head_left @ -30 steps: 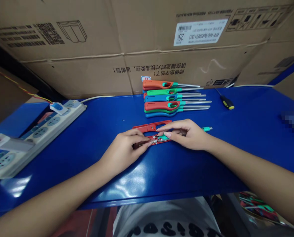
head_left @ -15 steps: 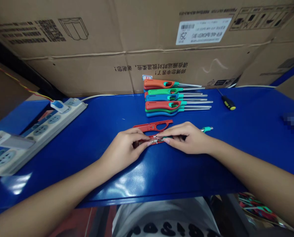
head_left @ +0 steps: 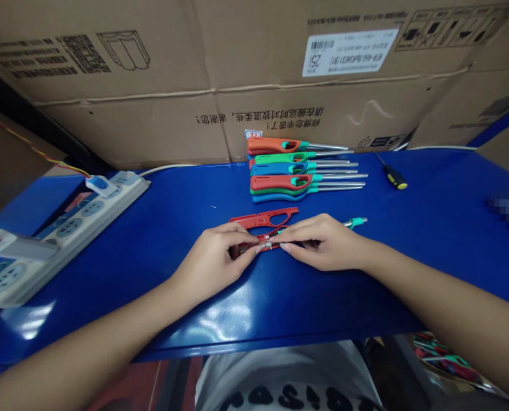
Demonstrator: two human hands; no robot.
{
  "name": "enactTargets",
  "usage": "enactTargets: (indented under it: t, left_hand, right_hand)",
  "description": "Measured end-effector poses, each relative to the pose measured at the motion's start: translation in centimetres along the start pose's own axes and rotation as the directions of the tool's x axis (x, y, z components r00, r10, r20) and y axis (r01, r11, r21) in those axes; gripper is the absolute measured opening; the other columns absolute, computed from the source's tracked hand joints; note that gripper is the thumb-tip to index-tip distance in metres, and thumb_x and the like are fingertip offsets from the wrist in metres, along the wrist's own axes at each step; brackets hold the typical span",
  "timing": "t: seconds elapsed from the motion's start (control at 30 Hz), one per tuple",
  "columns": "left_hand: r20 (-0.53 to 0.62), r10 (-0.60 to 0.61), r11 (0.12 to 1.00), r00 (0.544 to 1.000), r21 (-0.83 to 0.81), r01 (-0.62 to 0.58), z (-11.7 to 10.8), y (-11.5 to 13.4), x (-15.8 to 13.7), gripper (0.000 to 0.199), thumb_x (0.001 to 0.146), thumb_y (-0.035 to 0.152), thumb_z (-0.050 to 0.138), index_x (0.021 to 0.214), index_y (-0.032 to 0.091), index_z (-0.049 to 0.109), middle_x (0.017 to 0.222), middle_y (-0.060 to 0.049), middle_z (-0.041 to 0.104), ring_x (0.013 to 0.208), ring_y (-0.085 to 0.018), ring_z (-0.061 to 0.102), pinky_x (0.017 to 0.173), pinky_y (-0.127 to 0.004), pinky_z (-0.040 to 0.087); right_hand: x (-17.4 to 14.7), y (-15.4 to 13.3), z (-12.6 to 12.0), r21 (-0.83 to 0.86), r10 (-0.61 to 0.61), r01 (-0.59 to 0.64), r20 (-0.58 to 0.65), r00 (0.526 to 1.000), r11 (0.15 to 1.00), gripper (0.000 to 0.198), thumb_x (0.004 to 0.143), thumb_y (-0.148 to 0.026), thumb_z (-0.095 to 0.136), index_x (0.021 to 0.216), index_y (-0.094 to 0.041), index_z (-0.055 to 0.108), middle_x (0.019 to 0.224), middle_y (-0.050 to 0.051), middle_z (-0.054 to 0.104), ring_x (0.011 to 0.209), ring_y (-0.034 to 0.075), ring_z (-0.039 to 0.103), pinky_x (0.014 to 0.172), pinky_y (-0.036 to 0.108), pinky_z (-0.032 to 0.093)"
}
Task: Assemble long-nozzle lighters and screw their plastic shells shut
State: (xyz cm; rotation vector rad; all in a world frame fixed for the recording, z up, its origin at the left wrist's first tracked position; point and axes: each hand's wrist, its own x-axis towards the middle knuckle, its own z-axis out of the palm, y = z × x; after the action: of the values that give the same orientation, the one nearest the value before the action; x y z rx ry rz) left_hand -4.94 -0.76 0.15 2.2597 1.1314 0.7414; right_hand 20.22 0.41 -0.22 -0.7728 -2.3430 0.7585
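Note:
Between my hands lies a red lighter handle half [head_left: 263, 247] with small inner parts, its hollow side up. My left hand [head_left: 220, 254] is closed on its left end, thumb and forefinger pinching near a clear and whitish part. My right hand [head_left: 323, 242] is closed over the middle, fingertips pressed at the same inner parts; the palm hides much of it. Past the right hand, a metal tube with a teal piece [head_left: 358, 222] sticks out. Just behind the hands rests a second red handle half [head_left: 254, 220], apart from the first.
Several assembled long-nosed lighters [head_left: 280, 181] are stacked at the back. A black and yellow screwdriver [head_left: 395, 178] lies to their right. A white power strip [head_left: 72, 228] with plugs stands at left. A cardboard box [head_left: 160, 125] walls the back of the blue table [head_left: 434, 240].
The right hand's fingers have shifted slightly on the inner parts of the red handle half, showing a bit more of it. The left hand keeps its hold.

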Motion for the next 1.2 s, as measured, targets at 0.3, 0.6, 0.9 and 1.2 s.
enactTargets:
  t: [0.3,0.6,0.9,1.2]
  left_hand:
    - [0.019,0.017,1.000,1.000,-0.025,-0.017,-0.1,-0.1,0.1,0.013,0.094,0.021,0.068,0.096,0.020,0.081,0.086,-0.004,0.072,0.076,-0.014,0.067,0.071,-0.025,0.051]
    - [0.014,0.041,0.997,0.999,0.059,-0.042,-0.2,0.3,0.0,0.013,0.093,0.021,0.069,0.098,0.018,0.080,0.083,-0.003,0.070,0.074,-0.015,0.066,0.069,-0.026,0.050]
    - [0.009,0.077,0.995,0.997,0.058,-0.077,-0.1,0.3,-0.1,0.014,0.093,0.019,0.068,0.100,0.019,0.080,0.084,-0.004,0.071,0.075,-0.015,0.067,0.067,-0.025,0.051]
    - [0.027,0.137,0.981,0.990,0.135,-0.139,-0.2,-0.2,-0.3,0.017,0.096,0.023,0.064,0.107,0.019,0.077,0.094,-0.005,0.074,0.085,-0.018,0.070,0.074,-0.029,0.055]
  right_hand:
    - [0.0,-0.5,0.0,-0.064,-0.074,0.074,-0.001,0.997,0.995,0.030,0.095,-0.019,0.058,0.120,-0.021,0.075,0.103,0.004,0.080,0.080,0.014,0.074,0.072,0.024,0.055]
    - [-0.2,-0.5,0.2,-0.130,-0.091,0.088,-0.012,0.996,0.988,0.029,0.096,-0.018,0.055,0.120,-0.018,0.072,0.111,0.006,0.077,0.088,0.016,0.074,0.074,0.025,0.057]
    - [-0.2,-0.5,0.4,-0.129,-0.095,0.093,-0.006,0.995,0.987,0.028,0.096,-0.016,0.054,0.117,-0.021,0.071,0.109,0.004,0.078,0.092,0.014,0.074,0.079,0.024,0.057]
    - [-0.5,-0.1,-1.1,-0.333,0.008,0.008,0.045,0.999,0.943,0.028,0.094,-0.021,0.055,0.120,-0.022,0.065,0.118,0.006,0.070,0.099,0.018,0.069,0.078,0.028,0.053]
